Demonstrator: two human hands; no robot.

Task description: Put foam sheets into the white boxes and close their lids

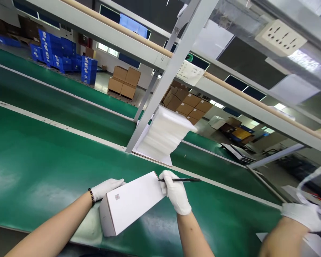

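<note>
A long white box (pixel 137 200) with a small printed square code on its top face lies slanted over the green work surface (pixel 56 157). My left hand (pixel 108 188), in a white glove, holds the box along its far left side; its fingers reach behind the box and are partly hidden. My right hand (pixel 176 192), also gloved, grips a slim black pen (pixel 187 180) at the right end of the box. The pen lies nearly level, pointing left at the box's top corner. A pale greenish pad (pixel 89 226) shows beside the near left end of the box.
A tall stack of white foam sheets (pixel 164 135) stands behind the box, by a grey metal post (pixel 160 85). At right is a co-worker's gloved hand (pixel 305 216). A shelf rail crosses above, with a power strip (pixel 280 37). Blue crates (pixel 50 50) and cartons (pixel 124 82) stand farther back.
</note>
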